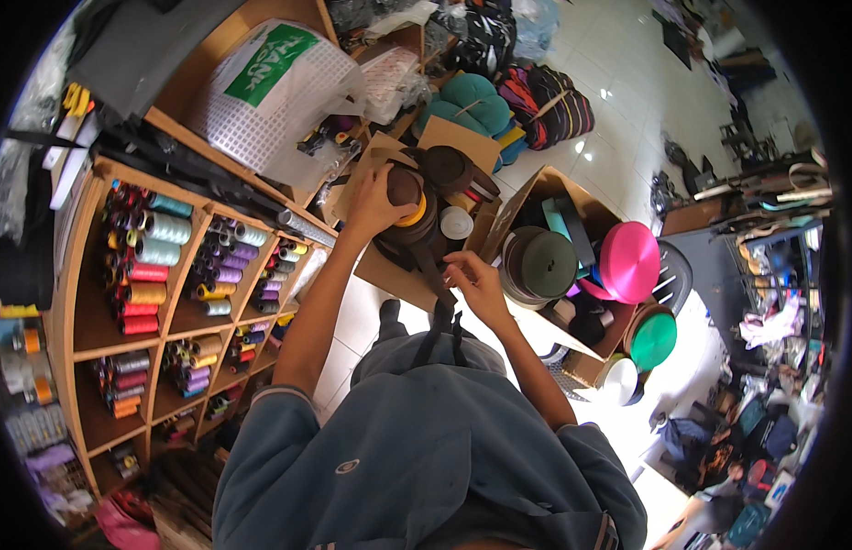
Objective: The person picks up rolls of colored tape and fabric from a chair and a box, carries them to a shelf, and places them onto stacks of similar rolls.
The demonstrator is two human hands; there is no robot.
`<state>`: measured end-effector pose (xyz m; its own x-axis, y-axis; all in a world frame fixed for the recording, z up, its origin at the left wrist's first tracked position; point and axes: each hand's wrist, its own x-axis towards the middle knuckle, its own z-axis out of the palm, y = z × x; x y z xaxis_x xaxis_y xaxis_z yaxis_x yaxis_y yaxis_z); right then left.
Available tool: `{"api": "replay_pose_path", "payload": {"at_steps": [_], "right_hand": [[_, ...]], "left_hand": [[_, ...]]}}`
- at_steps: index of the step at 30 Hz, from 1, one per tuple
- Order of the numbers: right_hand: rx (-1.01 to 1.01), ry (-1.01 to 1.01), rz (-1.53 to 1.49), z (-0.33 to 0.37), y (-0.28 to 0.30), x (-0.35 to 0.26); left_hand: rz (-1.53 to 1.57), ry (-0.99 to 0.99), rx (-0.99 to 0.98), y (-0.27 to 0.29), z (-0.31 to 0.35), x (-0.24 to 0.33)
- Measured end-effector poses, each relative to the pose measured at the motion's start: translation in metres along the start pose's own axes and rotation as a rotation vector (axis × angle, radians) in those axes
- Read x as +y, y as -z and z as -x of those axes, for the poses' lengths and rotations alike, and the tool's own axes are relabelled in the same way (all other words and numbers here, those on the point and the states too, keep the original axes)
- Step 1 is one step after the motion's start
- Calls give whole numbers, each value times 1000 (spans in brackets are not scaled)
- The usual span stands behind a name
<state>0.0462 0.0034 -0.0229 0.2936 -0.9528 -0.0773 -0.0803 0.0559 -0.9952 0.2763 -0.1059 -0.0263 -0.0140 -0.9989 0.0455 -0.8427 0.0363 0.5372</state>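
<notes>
Left hand (374, 203) clasps a round brown webbing roll (406, 186)

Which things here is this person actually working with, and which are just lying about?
Seemingly in use:
brown roll, in the left hand
dark strap, by the right hand
cardboard box

Seemingly lying about:
pink roll
green roll
shelved thread spools
striped bundle

1. Dark brown webbing roll (405, 186).
2. Hot-pink webbing roll (629, 262).
3. Bright green webbing roll (653, 342).
4. Dark olive webbing roll (549, 263).
5. Black bundle (563, 103), striped in red and orange.
6. White plastic bag (235, 119), grey-checked, with a green panel (272, 64).
7. Slate-blue shirt (398, 440).
</notes>
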Motion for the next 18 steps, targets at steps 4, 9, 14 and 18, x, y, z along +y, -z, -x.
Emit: {"api": "replay_pose_path", "payload": {"at_steps": [4, 9, 14, 18], "right_hand": [[129, -30, 32, 6, -16, -3], [245, -32, 49, 11, -38, -1], [371, -54, -107, 18, -55, -2], [356, -21, -446, 24, -63, -32]], "left_hand": [[111, -55, 30, 8, 1, -4], [182, -177, 115, 28, -2, -18], [360, -372, 125, 82, 4, 2], [341, -685, 29, 116, 30, 36]]}}
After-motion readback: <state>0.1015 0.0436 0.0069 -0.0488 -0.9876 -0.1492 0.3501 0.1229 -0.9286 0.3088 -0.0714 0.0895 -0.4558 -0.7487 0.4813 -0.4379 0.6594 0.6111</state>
